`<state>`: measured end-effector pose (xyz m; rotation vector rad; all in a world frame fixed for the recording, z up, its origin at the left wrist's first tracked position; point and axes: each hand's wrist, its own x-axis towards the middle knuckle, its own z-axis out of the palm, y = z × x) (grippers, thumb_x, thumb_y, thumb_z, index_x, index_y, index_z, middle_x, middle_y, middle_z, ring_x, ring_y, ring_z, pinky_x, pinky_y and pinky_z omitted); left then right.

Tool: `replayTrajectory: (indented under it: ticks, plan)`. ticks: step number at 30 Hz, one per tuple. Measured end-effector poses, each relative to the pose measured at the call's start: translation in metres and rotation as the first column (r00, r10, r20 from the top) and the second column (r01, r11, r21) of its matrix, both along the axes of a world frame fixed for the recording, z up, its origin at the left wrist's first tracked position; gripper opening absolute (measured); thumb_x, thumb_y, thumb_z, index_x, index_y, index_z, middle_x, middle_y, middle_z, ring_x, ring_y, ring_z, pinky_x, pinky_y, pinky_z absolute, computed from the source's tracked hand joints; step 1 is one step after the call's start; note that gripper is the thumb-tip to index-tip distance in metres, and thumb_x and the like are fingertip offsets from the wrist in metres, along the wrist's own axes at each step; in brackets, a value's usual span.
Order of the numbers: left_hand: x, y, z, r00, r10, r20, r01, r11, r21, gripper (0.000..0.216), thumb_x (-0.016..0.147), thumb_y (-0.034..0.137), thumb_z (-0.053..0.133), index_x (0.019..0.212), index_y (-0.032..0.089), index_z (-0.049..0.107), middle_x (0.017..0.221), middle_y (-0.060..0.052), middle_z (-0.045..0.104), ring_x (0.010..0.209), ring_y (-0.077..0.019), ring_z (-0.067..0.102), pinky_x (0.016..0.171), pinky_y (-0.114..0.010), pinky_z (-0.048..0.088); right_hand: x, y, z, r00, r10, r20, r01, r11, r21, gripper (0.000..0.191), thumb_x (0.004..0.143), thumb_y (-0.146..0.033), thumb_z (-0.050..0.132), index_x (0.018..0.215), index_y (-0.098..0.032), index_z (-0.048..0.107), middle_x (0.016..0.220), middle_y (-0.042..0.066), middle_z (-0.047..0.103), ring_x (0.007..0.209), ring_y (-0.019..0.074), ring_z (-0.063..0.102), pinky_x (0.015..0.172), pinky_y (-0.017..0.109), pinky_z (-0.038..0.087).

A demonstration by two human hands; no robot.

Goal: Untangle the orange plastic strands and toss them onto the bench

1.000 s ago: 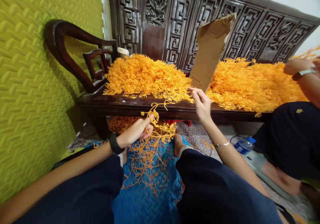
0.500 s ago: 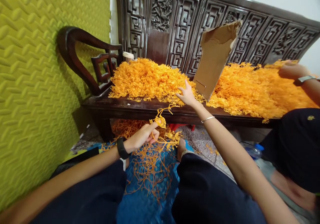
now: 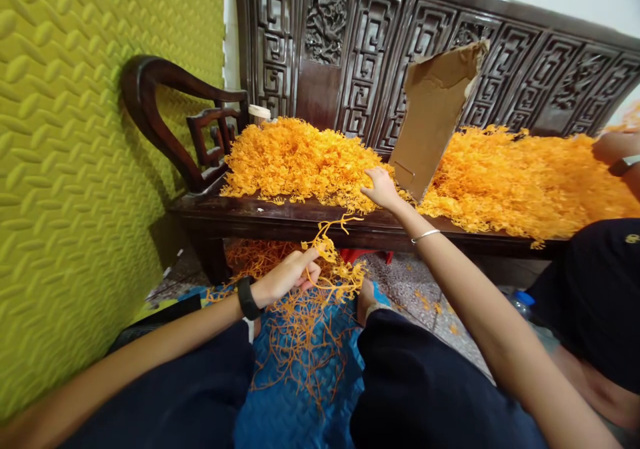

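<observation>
My left hand (image 3: 295, 275) is closed around several orange plastic pieces with thin branching stems (image 3: 327, 245), held in front of the bench edge. More of the same pieces dangle just below the fingers. My right hand (image 3: 381, 187) reaches to the right front edge of a heap of small orange plastic pieces (image 3: 300, 159) on the dark wooden bench (image 3: 280, 217). Its thumb and fingers are apart, and I see nothing held in it. Whether its fingertips touch the heap I cannot tell.
An upright cardboard sheet (image 3: 427, 122) divides this heap from a larger orange heap (image 3: 515, 175). A co-worker's hand (image 3: 617, 147) is over that one. Loose orange stems (image 3: 305, 342) lie on a blue sheet (image 3: 285, 415) between my legs. A bottle with a blue cap (image 3: 524, 297) stands at right.
My right hand has shifted slightly right and down, and its fingers are less spread. My left hand keeps its hold. The co-worker's hand has moved right, toward the picture's edge.
</observation>
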<state>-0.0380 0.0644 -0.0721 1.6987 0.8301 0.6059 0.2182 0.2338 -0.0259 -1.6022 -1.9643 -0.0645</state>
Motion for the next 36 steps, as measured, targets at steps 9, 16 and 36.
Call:
replayTrajectory:
  ticks: [9,16,36]
  plan:
    - [-0.006,0.003,-0.007,0.999,0.031,0.019,-0.03,0.999,-0.032,0.065,0.086,0.06,0.021,0.04,0.018,0.038,0.035,0.007,0.02,0.037,-0.0067,0.016,0.041,-0.024,0.015,-0.007,-0.018,0.009,0.892,0.123,-0.435,-0.182,0.979,-0.097,0.039,0.072,-0.026,0.058,0.107,-0.009,0.061,0.127,0.017,0.054,0.12,0.0324,0.048,0.099,0.051,0.037]
    - [-0.008,0.003,-0.002,0.959,0.249,0.132,-0.245,0.968,-0.05,0.062,0.082,0.063,0.022,0.04,0.02,0.034,0.035,0.007,0.016,0.036,-0.0066,0.012,0.04,-0.025,0.012,-0.062,-0.083,0.017,0.512,0.369,-0.776,-0.791,0.554,-0.258,0.054,0.083,-0.047,0.051,0.039,-0.016,0.045,0.08,0.012,0.07,0.076,0.017,0.066,0.079,0.035,0.05]
    - [-0.014,-0.006,-0.001,0.972,-0.134,-0.195,0.157,0.981,0.111,0.069,0.089,0.058,0.011,0.042,0.017,0.039,0.04,0.003,0.037,0.041,-0.0085,0.03,0.048,-0.025,0.027,-0.07,-0.19,-0.003,0.537,0.629,-0.562,-0.807,0.577,-0.126,0.028,0.091,-0.032,0.047,0.096,-0.019,0.071,0.094,0.005,0.067,0.091,0.0132,0.06,0.086,0.028,0.045]
